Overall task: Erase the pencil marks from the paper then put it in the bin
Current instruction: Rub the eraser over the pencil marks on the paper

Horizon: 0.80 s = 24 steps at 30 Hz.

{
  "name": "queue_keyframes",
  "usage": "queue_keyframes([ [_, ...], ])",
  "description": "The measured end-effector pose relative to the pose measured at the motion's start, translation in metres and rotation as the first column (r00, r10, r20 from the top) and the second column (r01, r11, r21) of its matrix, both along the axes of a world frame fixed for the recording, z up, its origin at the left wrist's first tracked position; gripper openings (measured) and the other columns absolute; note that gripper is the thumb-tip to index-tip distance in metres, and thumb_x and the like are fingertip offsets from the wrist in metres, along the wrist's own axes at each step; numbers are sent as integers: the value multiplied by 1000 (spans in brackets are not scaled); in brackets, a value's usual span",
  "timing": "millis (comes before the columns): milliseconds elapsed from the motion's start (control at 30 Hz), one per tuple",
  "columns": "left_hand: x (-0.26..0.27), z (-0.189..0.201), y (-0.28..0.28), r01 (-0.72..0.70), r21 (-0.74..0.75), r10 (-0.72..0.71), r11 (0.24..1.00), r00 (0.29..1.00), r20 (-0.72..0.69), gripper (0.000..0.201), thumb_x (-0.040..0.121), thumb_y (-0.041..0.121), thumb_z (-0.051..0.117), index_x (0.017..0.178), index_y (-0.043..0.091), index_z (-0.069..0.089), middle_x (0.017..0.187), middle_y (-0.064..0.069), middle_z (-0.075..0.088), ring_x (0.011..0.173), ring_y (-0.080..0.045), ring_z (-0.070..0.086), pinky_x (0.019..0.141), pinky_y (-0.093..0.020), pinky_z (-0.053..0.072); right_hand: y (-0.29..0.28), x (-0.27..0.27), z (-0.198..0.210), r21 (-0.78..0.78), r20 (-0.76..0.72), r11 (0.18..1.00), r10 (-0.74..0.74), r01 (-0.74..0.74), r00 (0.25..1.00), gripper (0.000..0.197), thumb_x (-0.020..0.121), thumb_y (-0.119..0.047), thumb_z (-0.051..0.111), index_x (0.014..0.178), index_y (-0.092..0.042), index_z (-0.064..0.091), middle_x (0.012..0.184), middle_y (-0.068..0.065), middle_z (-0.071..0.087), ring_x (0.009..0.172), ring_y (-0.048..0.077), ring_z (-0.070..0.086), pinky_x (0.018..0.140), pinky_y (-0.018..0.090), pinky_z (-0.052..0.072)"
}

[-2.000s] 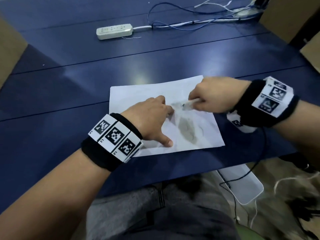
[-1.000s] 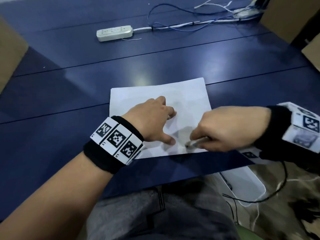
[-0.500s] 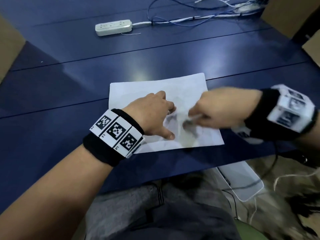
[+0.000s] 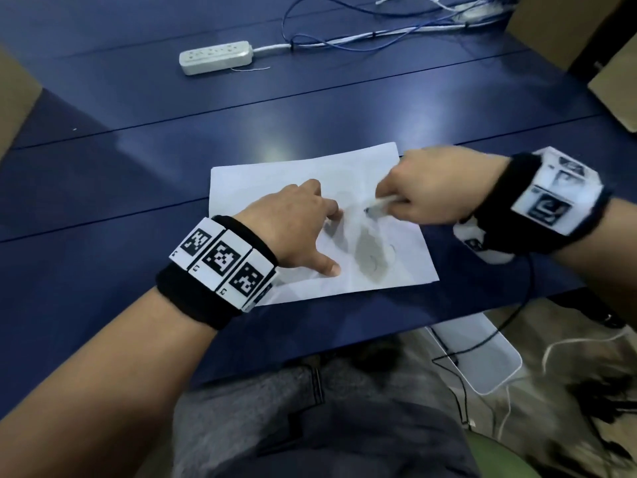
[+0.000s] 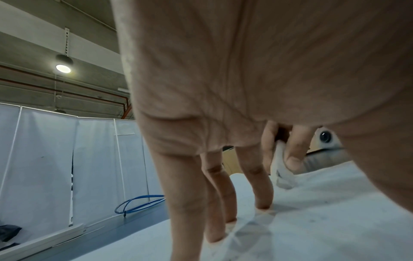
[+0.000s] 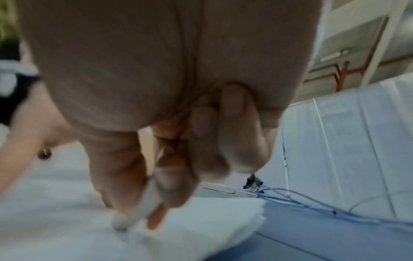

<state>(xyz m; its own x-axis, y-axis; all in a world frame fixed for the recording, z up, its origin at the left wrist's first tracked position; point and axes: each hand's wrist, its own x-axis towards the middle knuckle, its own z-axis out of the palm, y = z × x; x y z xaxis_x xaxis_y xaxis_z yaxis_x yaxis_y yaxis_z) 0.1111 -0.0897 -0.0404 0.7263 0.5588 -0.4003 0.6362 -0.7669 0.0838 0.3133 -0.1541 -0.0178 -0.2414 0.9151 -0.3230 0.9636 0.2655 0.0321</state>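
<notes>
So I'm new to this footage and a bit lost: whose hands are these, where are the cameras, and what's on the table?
No machine here: a person works with bare hands. One camera sits on the head, one on each wrist. On the blue table lies a sheet of paper with grey pencil smudges. The left hand presses it flat with spread fingers. The right hand pinches a small white eraser against the paper. A power strip and cables lie farther back; a white bin sits beside the table, below its edge.
</notes>
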Motion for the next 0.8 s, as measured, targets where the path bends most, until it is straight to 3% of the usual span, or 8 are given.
queue_keyframes([
  [67, 0, 0, 0, 1, 2, -1, 1000, 1000, -3, 82, 67, 68, 71, 137, 34, 45, 122, 4, 41, 110, -19, 47, 88, -36, 46, -3, 2, -2, -12, 31, 1000, 25, -25, 999, 43, 85, -51, 32, 83, -18, 59, 68, -1, 55, 76, 30, 57, 68, 42, 54],
  [233, -1, -1, 0, 1, 4, -1, 1000, 1000, -5, 83, 67, 70, 71, 137, 31, 46, 123, 3, 42, 109, -19, 47, 91, -39, 48, -35, -19, 3, -265, -120, 940, 189, -215, 975, 27, 93, -41, 49, 104, -23, 65, 83, 0, 69, 75, 20, 58, 71, 35, 50],
  [300, 0, -1, -1, 0, -5, 0, 1000, 1000, -6, 81, 67, 68, 71, 136, 32, 47, 123, 3, 41, 109, -19, 47, 90, -38, 47, -18, -15, 0, -193, -96, 973, 111, -128, 989, 23, 92, -38, 52, 108, -28, 66, 83, -2, 70, 75, 18, 57, 73, 34, 52],
  [367, -1, 0, 0, -4, -9, 4, 1000, 1000, 2, 78, 68, 67, 71, 135, 35, 47, 121, 3, 41, 109, -19, 46, 89, -36, 46, 4, -5, -4, -75, -29, 997, -6, 4, 1000, 23, 93, -38, 49, 101, -25, 66, 76, -2, 65, 79, 24, 60, 74, 39, 55],
  [467, -2, 0, -1, -6, -9, 6, 1000, 1000, 9, 77, 69, 67, 70, 134, 34, 48, 121, 3, 41, 110, -19, 46, 91, -36, 45, 3, -1, -5, -4, 60, 1000, 17, -17, 998, 31, 94, -44, 43, 93, -20, 62, 78, 1, 62, 81, 31, 59, 71, 40, 54],
  [567, -2, -2, 0, -4, 0, 4, 1000, 1000, 7, 82, 67, 69, 71, 136, 32, 47, 122, 3, 41, 110, -20, 46, 93, -40, 47, -28, -17, 2, -249, -105, 949, 171, -192, 980, 23, 94, -41, 51, 105, -26, 65, 86, -1, 68, 76, 20, 58, 71, 35, 51],
  [633, -1, -2, 0, -3, 4, 3, 1000, 1000, -3, 83, 66, 70, 71, 136, 32, 46, 122, 3, 41, 109, -20, 46, 93, -40, 47, -39, -24, 4, -343, -166, 911, 180, -228, 969, 24, 93, -40, 54, 109, -28, 66, 88, -1, 69, 76, 18, 58, 72, 35, 51],
  [800, 0, -1, 0, 0, -10, 0, 1000, 1000, 1, 79, 67, 67, 72, 134, 34, 47, 119, 4, 41, 108, -18, 46, 90, -36, 46, 7, 2, 0, -44, 2, 999, -7, 7, 1000, 36, 89, -49, 37, 94, -24, 63, 77, -4, 60, 86, 29, 60, 74, 39, 53],
])
